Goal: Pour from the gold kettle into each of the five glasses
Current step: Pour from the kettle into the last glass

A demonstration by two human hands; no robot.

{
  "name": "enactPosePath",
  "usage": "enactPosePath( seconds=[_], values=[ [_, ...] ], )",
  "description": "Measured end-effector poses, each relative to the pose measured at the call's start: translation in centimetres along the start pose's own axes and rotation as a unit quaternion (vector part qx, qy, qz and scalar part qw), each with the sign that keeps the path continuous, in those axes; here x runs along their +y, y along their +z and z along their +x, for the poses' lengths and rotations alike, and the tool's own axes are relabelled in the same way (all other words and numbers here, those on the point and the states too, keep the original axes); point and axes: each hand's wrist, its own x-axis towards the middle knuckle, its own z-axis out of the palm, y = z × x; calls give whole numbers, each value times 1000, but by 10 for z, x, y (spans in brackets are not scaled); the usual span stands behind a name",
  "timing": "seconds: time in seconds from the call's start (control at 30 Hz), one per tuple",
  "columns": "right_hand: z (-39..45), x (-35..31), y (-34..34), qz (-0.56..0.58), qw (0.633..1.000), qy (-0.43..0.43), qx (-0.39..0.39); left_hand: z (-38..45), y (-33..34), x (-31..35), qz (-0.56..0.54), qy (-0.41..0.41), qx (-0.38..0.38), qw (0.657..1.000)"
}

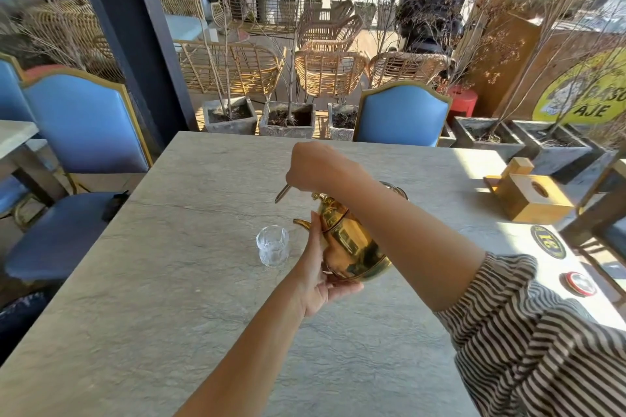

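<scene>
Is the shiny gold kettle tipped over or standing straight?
Tipped. The gold kettle leans, spout toward the glass, held by both hands.

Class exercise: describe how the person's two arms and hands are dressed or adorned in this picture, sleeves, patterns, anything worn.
The right arm wears a loose sleeve with dark and white stripes, gathered above the elbow, forearm bare. The left arm is bare as far as the picture shows. No gloves, watch or bracelet show on the left hand or right hand.

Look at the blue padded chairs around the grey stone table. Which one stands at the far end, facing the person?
The blue gold-framed chair beyond the grey stone table; the other blue chairs stand along its left side.
</scene>
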Motion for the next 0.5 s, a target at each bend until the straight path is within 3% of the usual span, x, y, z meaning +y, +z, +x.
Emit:
enactPosePath(
  seconds=[0.5],
  values=[
    [-1,6,-3,2,1000,-5,19,3,0,1,39,3,-6,999]
  ],
)
